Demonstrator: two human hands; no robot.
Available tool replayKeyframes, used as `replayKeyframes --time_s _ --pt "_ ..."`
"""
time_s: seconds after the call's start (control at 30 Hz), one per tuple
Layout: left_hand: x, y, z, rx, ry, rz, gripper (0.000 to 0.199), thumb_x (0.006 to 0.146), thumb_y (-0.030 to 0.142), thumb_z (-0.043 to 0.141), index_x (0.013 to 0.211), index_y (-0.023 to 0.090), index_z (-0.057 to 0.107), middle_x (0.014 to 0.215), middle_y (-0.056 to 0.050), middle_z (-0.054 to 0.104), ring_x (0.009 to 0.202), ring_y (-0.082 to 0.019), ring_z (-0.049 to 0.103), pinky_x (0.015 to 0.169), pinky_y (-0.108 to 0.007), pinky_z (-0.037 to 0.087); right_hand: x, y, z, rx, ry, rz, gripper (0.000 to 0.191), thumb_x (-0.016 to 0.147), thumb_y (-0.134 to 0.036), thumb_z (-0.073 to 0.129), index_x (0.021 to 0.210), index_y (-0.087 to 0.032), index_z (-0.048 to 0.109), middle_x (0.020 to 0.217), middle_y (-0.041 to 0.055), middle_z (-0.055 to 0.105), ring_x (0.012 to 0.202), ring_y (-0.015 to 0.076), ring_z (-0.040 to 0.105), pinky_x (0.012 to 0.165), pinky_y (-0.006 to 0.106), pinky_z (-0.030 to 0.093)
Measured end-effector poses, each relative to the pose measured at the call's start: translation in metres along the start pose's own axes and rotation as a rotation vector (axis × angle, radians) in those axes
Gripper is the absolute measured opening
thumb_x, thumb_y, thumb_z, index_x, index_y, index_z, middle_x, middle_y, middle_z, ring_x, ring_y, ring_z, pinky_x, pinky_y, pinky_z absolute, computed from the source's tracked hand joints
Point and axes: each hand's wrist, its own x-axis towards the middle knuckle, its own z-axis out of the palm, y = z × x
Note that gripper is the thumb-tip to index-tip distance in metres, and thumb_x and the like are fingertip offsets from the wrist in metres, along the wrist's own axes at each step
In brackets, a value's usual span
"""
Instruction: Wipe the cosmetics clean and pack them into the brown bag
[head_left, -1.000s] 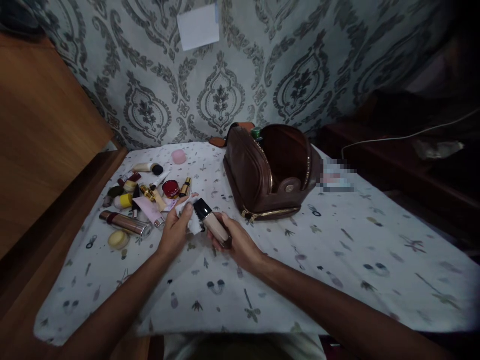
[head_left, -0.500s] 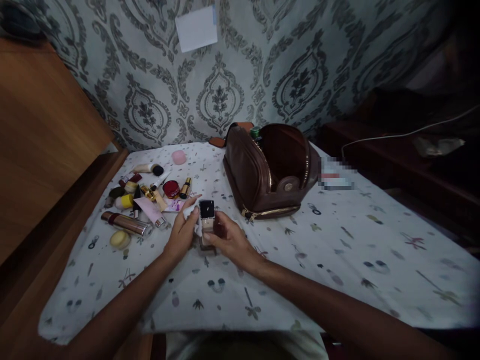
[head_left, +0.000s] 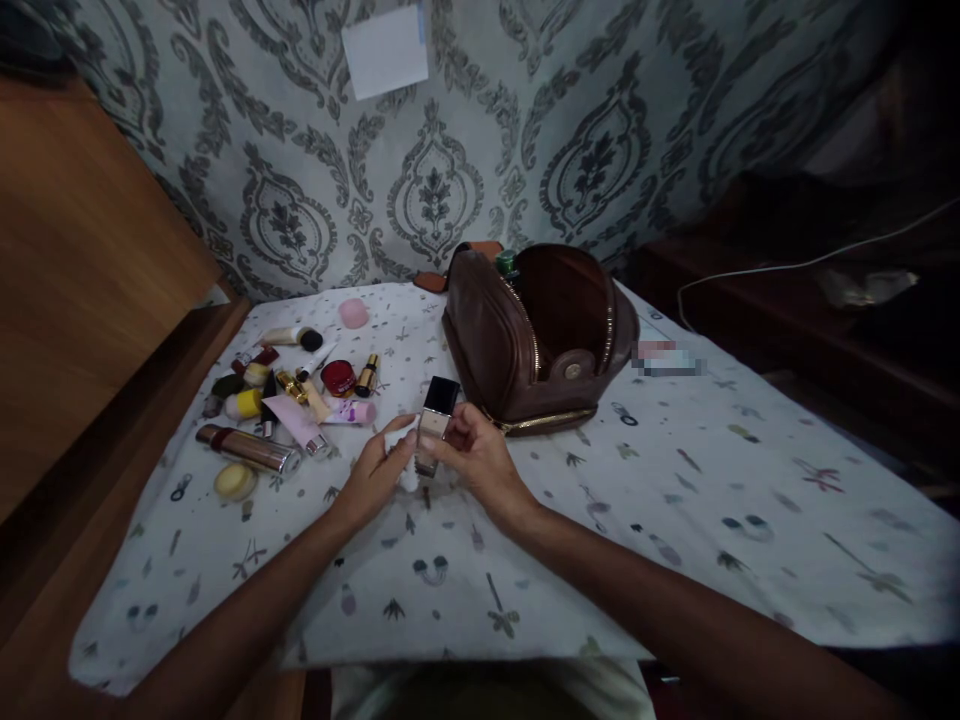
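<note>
My right hand (head_left: 491, 468) grips a square foundation bottle (head_left: 433, 424) with beige contents and a black cap, between thumb and fingers. The bottle is tilted, its cap leaning up and to the right. Against its left side, my left hand (head_left: 375, 478) pinches a crumpled white tissue or cloth (head_left: 409, 474), partly hidden behind the fingers. Just beyond my hands stands a brown leather bag (head_left: 491, 350), its zipped top wide open. A green-capped item (head_left: 507, 262) shows at the bag's far left edge.
Left on the patterned tablecloth (head_left: 315, 590) lies a cluster of cosmetics: a long metallic tube (head_left: 247, 449), a pink tube (head_left: 296, 422), a red jar (head_left: 338, 377), a yellow round pot (head_left: 235, 481) and a brush (head_left: 292, 337). A pink sponge (head_left: 353, 313) sits farther back.
Both hands have shifted slightly right with the bottle. The bottle has turned from nearly upright to leaning right, and the purple-printed tube behind my left hand shows more fully.
</note>
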Motion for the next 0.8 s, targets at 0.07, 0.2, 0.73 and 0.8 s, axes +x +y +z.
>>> replayKeyframes --time_s 0.07,0.2,0.73,0.8 --pt "0.000 0.000 -0.001 -0.008 -0.047 0.017 0.055 0.087 0.058 0.057 0.122 0.017 0.064 0.114 -0.008 0.072 0.108 -0.026 0.064 0.094 -0.034 0.050 0.001 -0.003 -0.001 -0.008 0.046 -0.019 0.043 0.063 -0.041 0.085 0.087 -0.022 0.055 0.087 -0.0002 0.067 0.080 0.0164 0.063 0.077 0.030 0.050" --pt "0.000 -0.003 -0.001 -0.129 -0.204 0.007 0.050 0.086 0.051 0.063 0.125 0.019 0.061 0.100 -0.005 0.071 0.077 -0.017 0.066 0.070 -0.027 0.055 0.001 -0.004 -0.003 -0.075 0.093 -0.044 0.041 0.066 -0.043 0.083 0.089 -0.023 0.055 0.083 -0.0015 0.066 0.071 0.0148 0.059 0.065 0.027 0.047" --pt "0.013 -0.004 -0.018 -0.413 0.144 -0.178 0.055 0.058 0.049 0.087 0.098 0.016 0.070 0.071 0.001 0.068 0.053 -0.010 0.057 0.048 -0.021 0.044 0.001 -0.018 -0.003 0.098 0.072 0.103 0.051 0.078 -0.062 0.067 0.113 -0.027 0.055 0.073 -0.0027 0.064 0.066 0.0175 0.062 0.059 0.029 0.042" --pt "0.016 -0.006 -0.021 -0.399 0.167 -0.146 0.052 0.062 0.049 0.084 0.098 0.015 0.071 0.073 0.001 0.068 0.054 -0.009 0.055 0.049 -0.020 0.043 0.001 -0.019 -0.003 0.127 0.080 0.084 0.045 0.074 -0.055 0.074 0.104 -0.025 0.058 0.079 -0.0020 0.067 0.070 0.0171 0.064 0.063 0.028 0.045"
